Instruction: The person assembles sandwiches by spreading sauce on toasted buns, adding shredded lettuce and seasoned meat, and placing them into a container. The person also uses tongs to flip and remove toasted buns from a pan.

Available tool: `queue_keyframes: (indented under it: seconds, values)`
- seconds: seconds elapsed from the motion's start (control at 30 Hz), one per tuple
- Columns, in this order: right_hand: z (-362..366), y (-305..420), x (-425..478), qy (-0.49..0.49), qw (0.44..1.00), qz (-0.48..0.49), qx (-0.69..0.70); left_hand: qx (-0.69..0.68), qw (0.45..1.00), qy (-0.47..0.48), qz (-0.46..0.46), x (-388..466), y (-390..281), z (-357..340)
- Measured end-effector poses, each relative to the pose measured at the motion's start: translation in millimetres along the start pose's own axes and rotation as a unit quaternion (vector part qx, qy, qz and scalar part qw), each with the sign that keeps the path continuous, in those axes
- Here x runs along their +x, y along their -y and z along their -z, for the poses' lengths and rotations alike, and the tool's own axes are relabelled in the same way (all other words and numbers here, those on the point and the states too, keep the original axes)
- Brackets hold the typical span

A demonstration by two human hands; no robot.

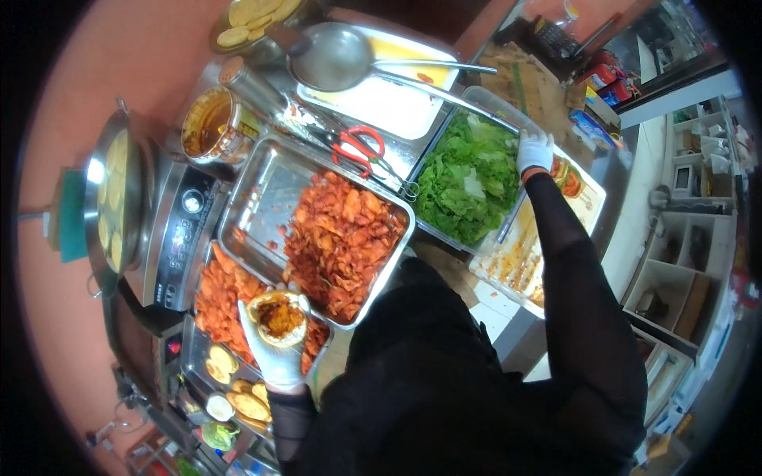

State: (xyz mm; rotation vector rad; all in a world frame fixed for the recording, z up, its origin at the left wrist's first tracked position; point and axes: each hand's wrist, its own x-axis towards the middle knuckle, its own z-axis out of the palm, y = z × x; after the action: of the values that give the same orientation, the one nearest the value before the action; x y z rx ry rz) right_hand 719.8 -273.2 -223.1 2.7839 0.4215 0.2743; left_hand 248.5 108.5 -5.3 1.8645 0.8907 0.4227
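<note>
My left hand (277, 360), in a white glove, holds a round split bun (278, 320) with brown sauce on its upturned face. Beneath it, a metal tray (205, 297) carries red sauced meat pieces. A second metal tray (256, 172) overlaps that one, with more red meat (348, 244) heaped at its right side. My right hand (534, 152), also white-gloved, is at the far right corner of a clear bin (513, 223) of torn green lettuce (467, 178). A long metal handle (446, 95) ends by its fingers; whether they grip it is unclear.
A white tray (586, 205) right of the lettuce holds a filled bun (568, 178). Red-handled scissors (360, 149), a large ladle (330, 56) and a sauce tub (205, 131) stand behind the meat. Left are an induction cooker (181, 238), a pan (98, 166) and baked buns (250, 406).
</note>
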Motion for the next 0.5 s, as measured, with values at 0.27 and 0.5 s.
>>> queue_keyframes:
  seconds: [0.27,0.5]
  values:
    - [79.3,-27.1,-31.3,0.065,0.960,-0.058,0.265,-0.131,0.990,0.011,0.046,-2.9,4.5,-3.6]
    - [88.0,-20.1,-94.1,0.185,0.486,-0.290,0.803,-0.272,0.960,-0.002,0.068,5.5,3.5,-17.9]
